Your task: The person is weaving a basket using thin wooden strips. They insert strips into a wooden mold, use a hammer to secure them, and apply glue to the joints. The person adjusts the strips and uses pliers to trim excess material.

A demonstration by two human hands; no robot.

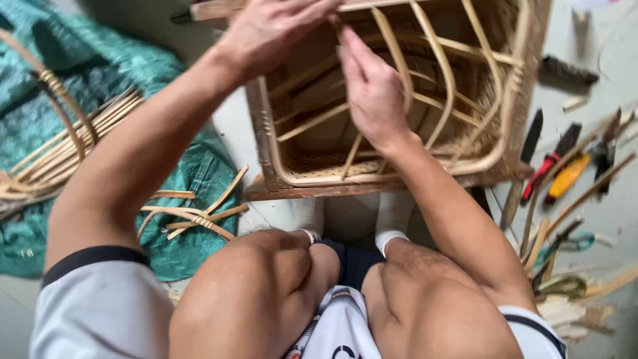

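Overhead, looking down: person seated low, knees in the bottom of the view, 2 bare hands up at the top rim of a rattan frame (399,159) that stands on the floor just beyond the socked feet.

Left hand (269,33) lies over the frame's near-left top corner, fingers curled together toward a thin cane strand (389,33); the tips run out of the top edge of the view, so whether they actually pinch it I cannot tell. Right hand (372,90) is upright beside it, fingers straight and pressed together, flat against the curved canes inside the frame; no clear clamp on anything.

Frame sits on a wooden base (312,191), lashings visible at its right post.

Around it: green tarp (193,173) at the left edge of the floor with loose bent cane offcuts (193,216) and a bundle of cane loops (60,146); hand tools (555,173) (red and yellow handles, dark blades) scattered along the right edge.

Judgement on doing this step well: keep the strand taut with the left hand while the right steadies the neighbouring canes, so the curve does not spring. Work close to the joint, with short pulls. Bracing the base with the feet should help, since the frame looks light enough to shift.
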